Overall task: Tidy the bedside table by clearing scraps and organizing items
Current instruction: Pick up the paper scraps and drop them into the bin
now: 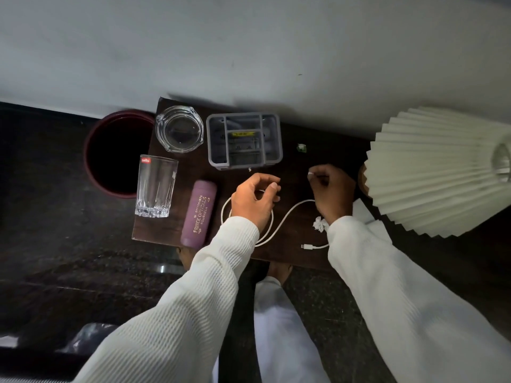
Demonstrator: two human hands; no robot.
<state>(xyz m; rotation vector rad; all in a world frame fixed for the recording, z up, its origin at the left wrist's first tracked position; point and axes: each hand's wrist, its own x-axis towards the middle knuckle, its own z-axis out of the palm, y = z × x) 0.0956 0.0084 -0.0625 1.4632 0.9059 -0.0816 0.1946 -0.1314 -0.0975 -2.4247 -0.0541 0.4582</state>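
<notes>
A white charging cable (pixel 284 219) lies in loops on the dark wooden bedside table (pixel 163 230). My left hand (pixel 254 200) hovers over one loop with curled fingers pinching the cable. My right hand (pixel 330 189) pinches a small white scrap at its fingertips. The cable's plug end (pixel 307 246) lies near the table's front edge. A crumpled white paper scrap (pixel 319 224) lies by my right wrist. A small green scrap (pixel 301 147) sits further back.
A grey organizer tray (pixel 244 140), a glass ashtray (pixel 179 128), a drinking glass (pixel 156 186) and a purple spectacle case (pixel 198 214) stand on the left half. A dark red bin (pixel 116 150) sits on the floor left. A pleated lamp shade (pixel 437 172) overhangs the right.
</notes>
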